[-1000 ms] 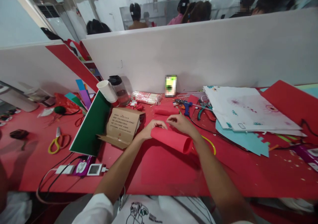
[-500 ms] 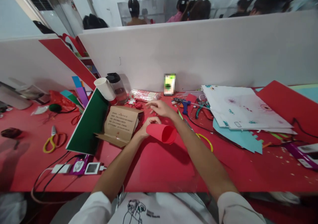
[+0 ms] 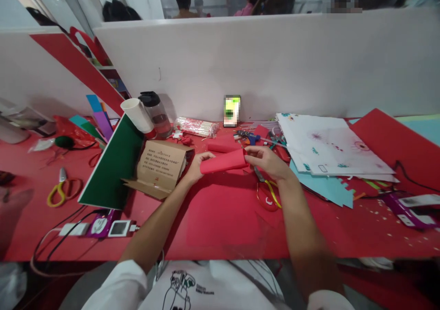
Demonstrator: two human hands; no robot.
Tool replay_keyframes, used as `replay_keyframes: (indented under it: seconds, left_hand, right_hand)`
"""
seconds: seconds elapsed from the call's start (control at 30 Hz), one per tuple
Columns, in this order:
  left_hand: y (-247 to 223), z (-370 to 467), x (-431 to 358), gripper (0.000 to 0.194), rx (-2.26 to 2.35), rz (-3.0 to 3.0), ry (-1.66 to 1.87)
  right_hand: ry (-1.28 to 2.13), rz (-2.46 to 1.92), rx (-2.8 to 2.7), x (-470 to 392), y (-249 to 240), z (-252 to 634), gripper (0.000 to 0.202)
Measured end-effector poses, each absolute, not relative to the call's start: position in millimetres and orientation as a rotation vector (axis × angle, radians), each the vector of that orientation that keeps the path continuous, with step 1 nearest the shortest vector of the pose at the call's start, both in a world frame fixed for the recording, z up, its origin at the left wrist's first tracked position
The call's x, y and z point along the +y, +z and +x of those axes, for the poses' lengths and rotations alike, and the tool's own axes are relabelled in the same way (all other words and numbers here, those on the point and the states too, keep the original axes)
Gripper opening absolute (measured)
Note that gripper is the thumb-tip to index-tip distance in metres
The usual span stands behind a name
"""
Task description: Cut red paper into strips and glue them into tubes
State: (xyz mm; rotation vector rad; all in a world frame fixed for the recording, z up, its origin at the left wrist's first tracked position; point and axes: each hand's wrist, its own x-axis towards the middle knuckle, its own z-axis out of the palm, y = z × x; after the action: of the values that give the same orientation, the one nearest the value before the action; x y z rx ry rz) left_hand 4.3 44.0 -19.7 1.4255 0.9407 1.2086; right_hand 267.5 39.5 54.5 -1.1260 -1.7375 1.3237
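A rolled sheet of red paper [image 3: 223, 162] is held level above the table between both hands. My left hand [image 3: 199, 165] is closed on its left end, and my right hand [image 3: 266, 161] pinches the right end. Just behind the roll is another piece of red paper [image 3: 222, 145]. Below it, a flat red sheet [image 3: 223, 218] lies on the red table. Yellow-and-red handled scissors [image 3: 270, 195] rest by my right wrist. To the left of my left hand is an open cardboard box [image 3: 158, 168] with printed text.
At the left stand a green board [image 3: 115, 168], a white paper cup [image 3: 137, 117] and a bottle [image 3: 156, 113]. A phone [image 3: 232, 111] leans on the white partition [image 3: 240, 62]. A blue glue gun [image 3: 253, 138] and white printed sheets [image 3: 333, 145] lie right. More scissors [image 3: 63, 190] lie far left.
My right hand has moved right and down onto the right end of the red roll. The roll's open end has turned away, so it shows side-on. The view has shifted slightly.
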Motion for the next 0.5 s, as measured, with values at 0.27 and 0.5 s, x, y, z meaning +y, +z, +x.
replay_keyframes:
  seconds: [0.27, 0.5]
  left_hand:
    - [-15, -3, 49, 0.016, 1.036, 1.616, 1.08]
    - [-9, 4, 47, 0.011, 0.98, 1.586, 0.902]
  right_hand:
    - [1.298, -1.231, -1.646, 59, 14, 273, 0.022]
    - [1.388, -1.254, -1.558, 64, 4, 282, 0.02]
